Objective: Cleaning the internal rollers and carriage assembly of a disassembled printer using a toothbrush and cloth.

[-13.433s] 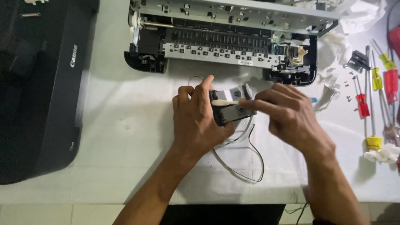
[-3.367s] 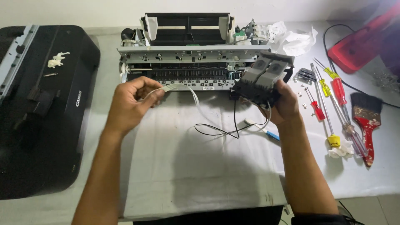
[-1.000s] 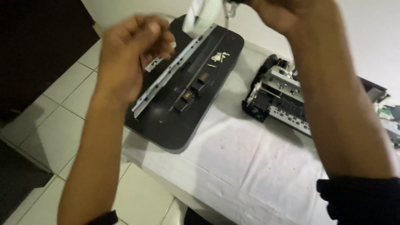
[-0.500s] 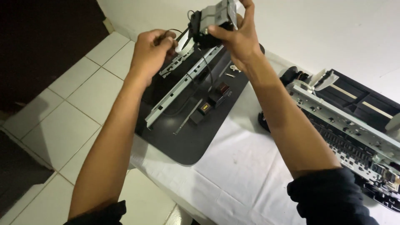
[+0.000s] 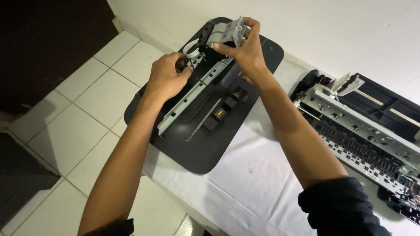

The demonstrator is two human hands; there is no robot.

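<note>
Since half a second ago both hands sit lower, closer over the black printer cover [image 5: 205,144], and the view has swung slightly toward the table.

Carriage assembly [image 5: 223,37], grey and black plastic, is held in the air above the far end of the cover. Right hand [image 5: 245,52] wraps it from the side, thumb and fingers pressed on its grey top and edge. Judged light, rigid, but brittle: thin tabs and latches; best gripped by the solid body, as now.

White flat cable [image 5: 189,47] trails from the assembly to the left hand [image 5: 165,78], whose fingertips pinch it closed. Cable looks soft, easily creased or torn at its connector; slack should be kept.

Below lie a long grey metal rail [image 5: 192,98], a thin rod [image 5: 202,126] and small black cartridges [image 5: 225,109], all loose on the cover. Cover overhangs the table edge above the tiled floor [image 5: 65,131]. Open room: white cloth [image 5: 245,175] between cover and stripped printer chassis [image 5: 358,131] at right.
</note>
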